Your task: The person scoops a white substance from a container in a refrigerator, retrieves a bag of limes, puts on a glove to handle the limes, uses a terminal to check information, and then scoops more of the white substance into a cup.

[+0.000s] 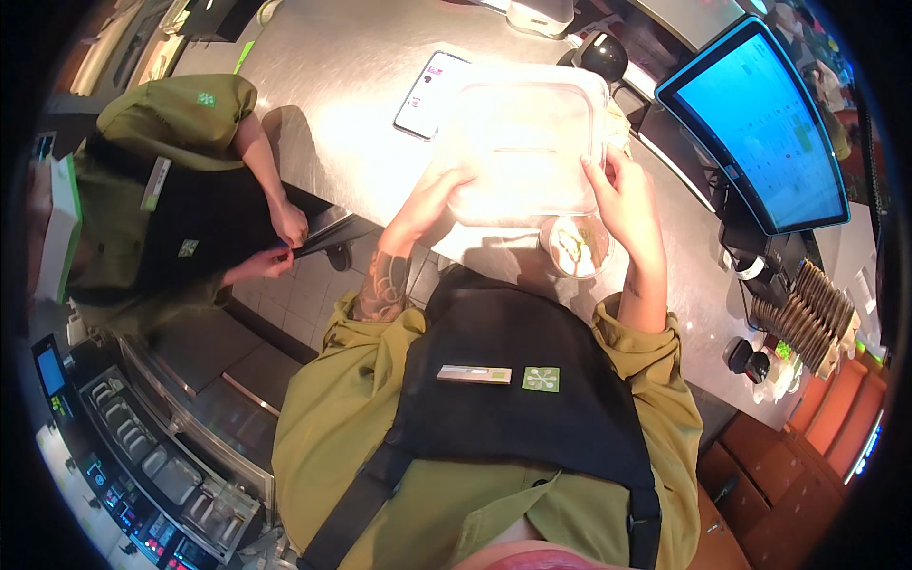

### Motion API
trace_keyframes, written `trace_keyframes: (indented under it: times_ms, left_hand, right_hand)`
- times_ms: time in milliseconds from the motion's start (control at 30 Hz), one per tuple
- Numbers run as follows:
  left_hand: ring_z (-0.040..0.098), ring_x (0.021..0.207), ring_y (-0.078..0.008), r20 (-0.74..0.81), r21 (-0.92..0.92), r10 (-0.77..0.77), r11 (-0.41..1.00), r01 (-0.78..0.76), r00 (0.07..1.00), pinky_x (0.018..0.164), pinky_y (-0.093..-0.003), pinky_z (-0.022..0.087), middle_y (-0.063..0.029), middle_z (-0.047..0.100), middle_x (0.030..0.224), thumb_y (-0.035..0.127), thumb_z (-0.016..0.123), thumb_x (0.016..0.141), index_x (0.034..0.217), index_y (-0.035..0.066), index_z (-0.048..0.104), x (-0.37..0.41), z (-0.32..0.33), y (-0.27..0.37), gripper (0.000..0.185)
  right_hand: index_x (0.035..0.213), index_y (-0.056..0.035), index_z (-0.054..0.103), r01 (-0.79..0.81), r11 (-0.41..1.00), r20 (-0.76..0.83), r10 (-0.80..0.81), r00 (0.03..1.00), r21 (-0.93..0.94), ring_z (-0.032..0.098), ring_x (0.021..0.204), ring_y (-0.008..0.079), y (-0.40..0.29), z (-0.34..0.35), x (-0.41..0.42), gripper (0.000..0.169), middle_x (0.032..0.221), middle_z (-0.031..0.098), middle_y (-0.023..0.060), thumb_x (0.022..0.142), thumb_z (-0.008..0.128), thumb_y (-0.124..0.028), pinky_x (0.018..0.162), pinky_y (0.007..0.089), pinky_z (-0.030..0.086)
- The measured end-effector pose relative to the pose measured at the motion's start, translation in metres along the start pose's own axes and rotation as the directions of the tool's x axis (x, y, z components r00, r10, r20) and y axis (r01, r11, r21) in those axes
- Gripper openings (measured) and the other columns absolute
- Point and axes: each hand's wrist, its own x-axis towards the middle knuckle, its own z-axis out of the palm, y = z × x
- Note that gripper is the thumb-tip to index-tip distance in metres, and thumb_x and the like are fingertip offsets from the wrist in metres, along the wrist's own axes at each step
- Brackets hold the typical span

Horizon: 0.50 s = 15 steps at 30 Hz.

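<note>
Both my hands hold a clear rectangular plastic container or lid [531, 146] above a steel counter, under strong glare. My left hand [431, 199] grips its lower left side, the thumb lying on top. At its right edge, my right hand [627, 196] pinches it between thumb and fingers. Just below it, partly covered by it, stands a round clear cup [576, 247] with something white and green inside. A smartphone [426, 96] with a lit screen lies to the left of the container. Glare hides the container's inside and exact shape.
A tilted touchscreen monitor [759, 128] stands at the right of the steel counter [335, 64], near a round black device [602, 55]. Stacked brown cardboard cup sleeves or carriers [805, 320] are at the lower right. A co-worker [192, 192] in a black apron stands at the left, hands at the counter's edge.
</note>
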Motion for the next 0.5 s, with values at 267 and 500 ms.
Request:
trace_keyframes:
  times_ms: [267, 500]
  left_hand:
    - [0.038, 0.127, -0.0244, -0.415, -0.137, 0.199, 0.951, -0.277, 0.888, 0.104, -0.0336, 0.031, -0.0141, 0.036, 0.140, 0.013, 0.056, 0.075, 0.143, -0.001, 0.020, -0.147, 0.013, 0.014, 0.078]
    - [0.038, 0.127, -0.0251, -0.736, -0.183, 0.002, 0.962, -0.202, 0.677, 0.106, -0.0340, 0.029, -0.0142, 0.035, 0.141, 0.012, 0.055, 0.077, 0.143, 0.000, 0.021, -0.301, 0.035, -0.079, 0.075]
  right_hand:
    - [0.103, 0.0024, 0.055, 0.602, 0.798, -0.049, -0.602, 0.797, -0.007, 0.050, 0.064, 0.0271, -0.040, 0.024, -0.079, 0.023, 0.079, 0.051, 0.0149, 0.087, 0.058, -0.014, 0.058, 0.0344, 0.043]
    - [0.118, 0.0031, 0.046, 0.240, 0.864, 0.373, -0.420, 0.827, 0.442, 0.054, 0.078, 0.0319, -0.021, 0.102, -0.159, 0.038, 0.091, 0.050, 0.0198, 0.087, 0.058, -0.017, 0.066, 0.0384, 0.044]
